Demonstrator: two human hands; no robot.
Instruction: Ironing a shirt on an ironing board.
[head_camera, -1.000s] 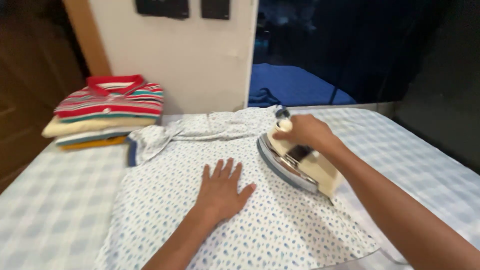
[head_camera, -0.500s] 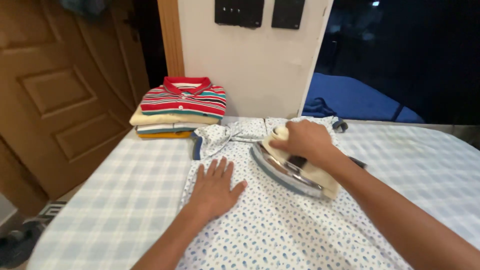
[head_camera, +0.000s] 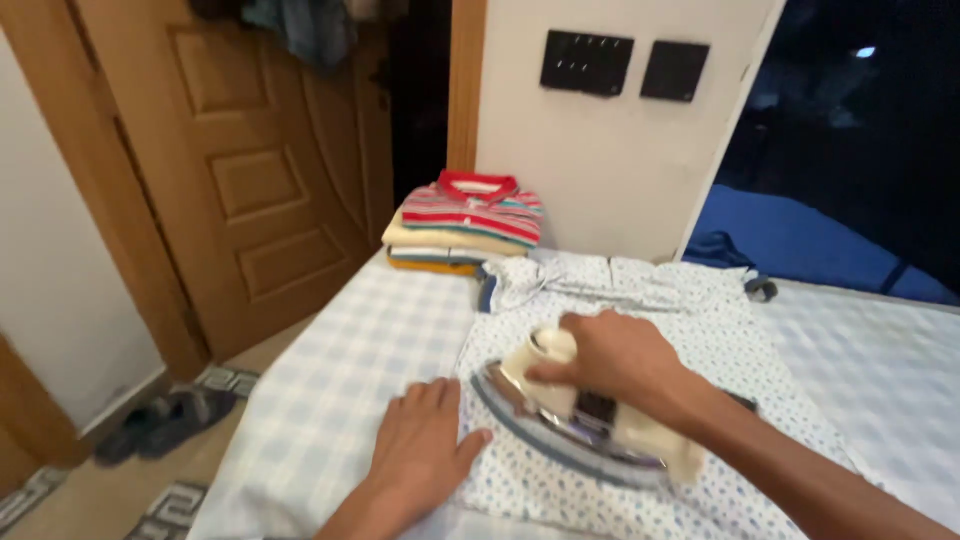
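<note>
Near the bed's (head_camera: 330, 340) front edge, the right hand (head_camera: 625, 365) wraps its grip shut around the iron (head_camera: 570, 430) on the patterned shirt (head_camera: 720, 350). The left hand (head_camera: 420, 455) lies open and flat beside it, holding nothing; its thumb could get burned, being so close to the soleplate.

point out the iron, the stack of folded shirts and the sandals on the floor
iron (head_camera: 560, 440): head view, on its shiny metal side.
stack of folded shirts (head_camera: 465, 225): head view, on the striped top shirt.
sandals (head_camera: 165, 422): head view, on the dark straps.

Head camera looks down, close, over bed (head_camera: 330, 340).
</note>
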